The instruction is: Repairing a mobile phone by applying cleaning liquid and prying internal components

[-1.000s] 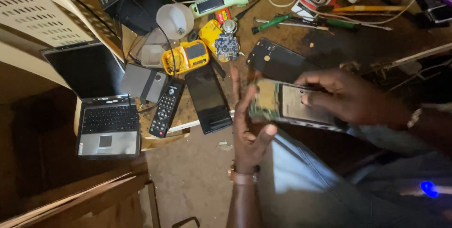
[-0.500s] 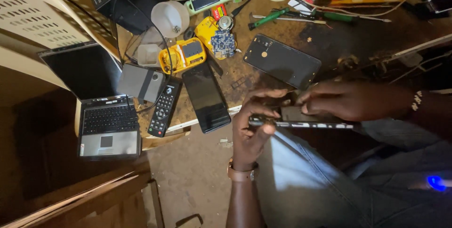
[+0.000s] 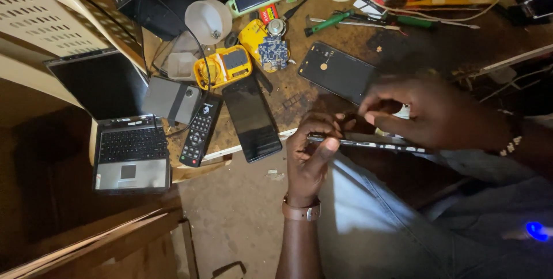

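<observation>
**Phone turned edge-on over cluttered bench**

Tilted since a second ago, when its open inside faced up, the phone [image 3: 368,140] now shows only its thin edge above the bench [image 3: 403,54] rim. Both hands grip it: left hand [image 3: 311,152] on its left end, right hand [image 3: 432,112] over its middle. Nearby lie a laptop [image 3: 129,146], dark handset [image 3: 252,119] and remote [image 3: 199,130].

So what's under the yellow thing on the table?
The yellow device rests on the wooden table, beside a black phone. Whatever lies directly beneath it is covered.
</observation>
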